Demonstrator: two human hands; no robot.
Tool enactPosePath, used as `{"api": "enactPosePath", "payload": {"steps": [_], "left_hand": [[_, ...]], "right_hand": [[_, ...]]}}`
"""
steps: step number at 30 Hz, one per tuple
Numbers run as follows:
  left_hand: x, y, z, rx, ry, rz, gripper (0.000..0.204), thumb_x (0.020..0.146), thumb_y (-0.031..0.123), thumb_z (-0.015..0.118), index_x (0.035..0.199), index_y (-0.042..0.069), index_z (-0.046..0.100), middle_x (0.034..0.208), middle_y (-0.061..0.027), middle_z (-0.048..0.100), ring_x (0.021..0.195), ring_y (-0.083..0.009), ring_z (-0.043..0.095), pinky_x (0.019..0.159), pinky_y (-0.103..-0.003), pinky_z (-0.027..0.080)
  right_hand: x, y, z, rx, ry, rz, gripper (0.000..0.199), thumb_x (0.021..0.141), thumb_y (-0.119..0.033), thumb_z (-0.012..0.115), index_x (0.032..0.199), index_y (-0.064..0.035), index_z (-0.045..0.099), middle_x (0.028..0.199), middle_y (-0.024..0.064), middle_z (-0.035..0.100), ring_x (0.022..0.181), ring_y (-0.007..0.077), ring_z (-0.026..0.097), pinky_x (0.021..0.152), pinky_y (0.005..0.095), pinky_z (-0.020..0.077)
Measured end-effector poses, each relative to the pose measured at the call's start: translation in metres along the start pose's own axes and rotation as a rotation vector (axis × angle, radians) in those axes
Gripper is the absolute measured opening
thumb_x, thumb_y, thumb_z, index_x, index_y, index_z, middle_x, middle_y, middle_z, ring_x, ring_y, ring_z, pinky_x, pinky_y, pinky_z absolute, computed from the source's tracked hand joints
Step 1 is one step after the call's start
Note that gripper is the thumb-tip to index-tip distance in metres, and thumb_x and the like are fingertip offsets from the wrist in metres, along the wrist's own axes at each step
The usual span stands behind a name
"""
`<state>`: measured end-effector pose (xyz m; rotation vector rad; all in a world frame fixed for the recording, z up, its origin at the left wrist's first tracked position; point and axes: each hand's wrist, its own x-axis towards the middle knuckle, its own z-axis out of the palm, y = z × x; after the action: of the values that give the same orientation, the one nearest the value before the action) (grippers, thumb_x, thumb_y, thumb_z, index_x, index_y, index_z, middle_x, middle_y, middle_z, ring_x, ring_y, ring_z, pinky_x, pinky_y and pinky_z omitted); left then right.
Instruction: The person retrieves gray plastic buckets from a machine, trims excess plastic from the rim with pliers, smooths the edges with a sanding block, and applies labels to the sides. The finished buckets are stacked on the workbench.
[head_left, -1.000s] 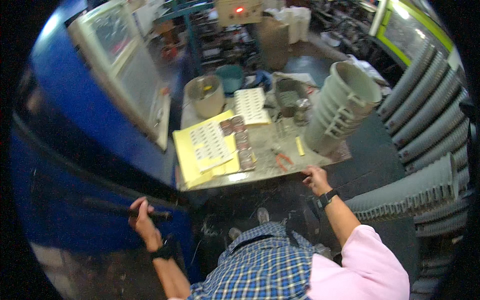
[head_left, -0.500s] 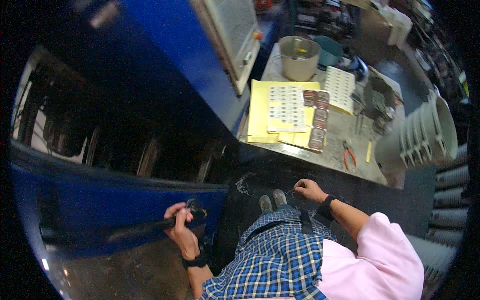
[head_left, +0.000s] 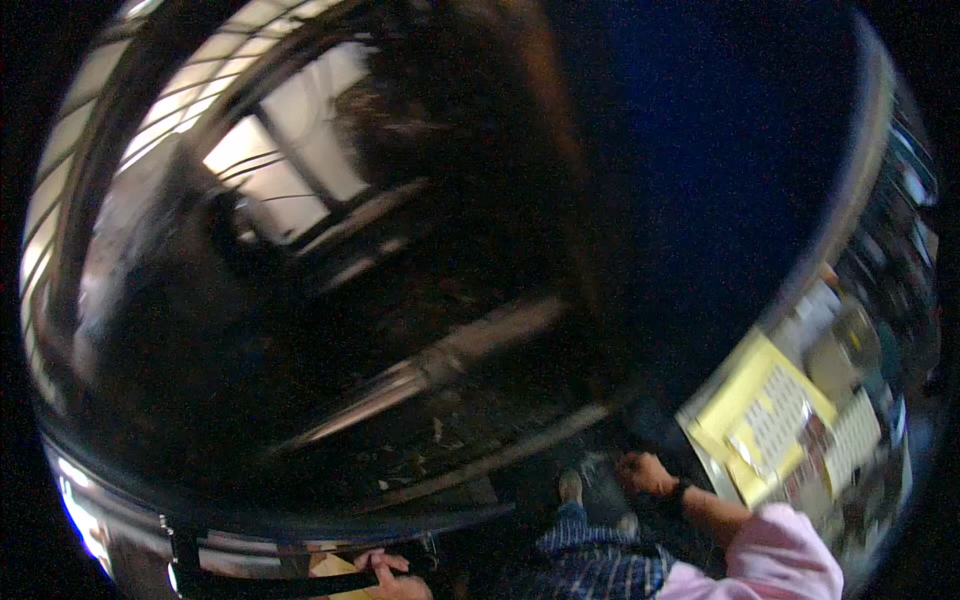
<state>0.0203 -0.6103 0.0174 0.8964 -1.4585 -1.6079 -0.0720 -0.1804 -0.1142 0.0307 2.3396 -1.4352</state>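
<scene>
Counted in view: two hands, the left hand (head_left: 385, 575) at 6 o'clock on one dark handle bar (head_left: 270, 582), and the right hand (head_left: 645, 472) toward 4 o'clock. Two shoes (head_left: 572, 487) show between them near 5 o'clock. At 4 o'clock, one table (head_left: 712, 462) carries one yellow sheet (head_left: 735, 400) and one round container (head_left: 850, 345); the smaller items there are too blurred to count.

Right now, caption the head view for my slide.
Left hand on a black handle, right hand beside the yellow sheet.
</scene>
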Motion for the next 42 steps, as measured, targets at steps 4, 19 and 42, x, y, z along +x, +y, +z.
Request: {"api": "enactPosePath", "payload": {"steps": [4,19,42], "left_hand": [[0.028,-0.019,-0.001,-0.044,0.085,0.229,0.012,0.075,0.008,0.060,0.079,-0.003,0.060,0.075,-0.0124,0.061,0.064,-0.0201,0.055,0.065,-0.030,0.047],[0.322,-0.010,0.089,0.061,0.168,0.183,0.012,0.075,0.008,0.061,0.080,-0.004,0.060,0.075,-0.0128,0.061,0.064,-0.0206,0.055,0.066,-0.030,0.047],[0.469,-0.013,0.129,0.129,0.127,0.189,0.013,0.074,0.008,0.061,0.080,-0.004,0.060,0.075,-0.0134,0.061,0.064,-0.0215,0.055,0.067,-0.031,0.047]], "right_hand": [[0.081,-0.065,-0.002,0.141,-0.068,-0.037,0.017,0.089,-0.014,0.055,0.099,-0.0024,0.062,0.082,0.0094,0.065,0.069,0.0159,0.062,0.061,0.0324,0.0500],[0.482,-0.426,0.060,-0.719,0.374,-1.035,0.021,0.079,-0.014,0.058,0.098,-0.0060,0.061,0.098,0.0135,0.060,0.096,0.0298,0.054,0.084,0.0417,0.0443],[0.632,-0.558,0.019,-1.998,0.453,-0.729,0.014,0.078,-0.015,0.056,0.072,-0.0197,0.068,0.064,0.0016,0.062,0.072,0.0214,0.062,0.095,0.0521,0.0303]]}}
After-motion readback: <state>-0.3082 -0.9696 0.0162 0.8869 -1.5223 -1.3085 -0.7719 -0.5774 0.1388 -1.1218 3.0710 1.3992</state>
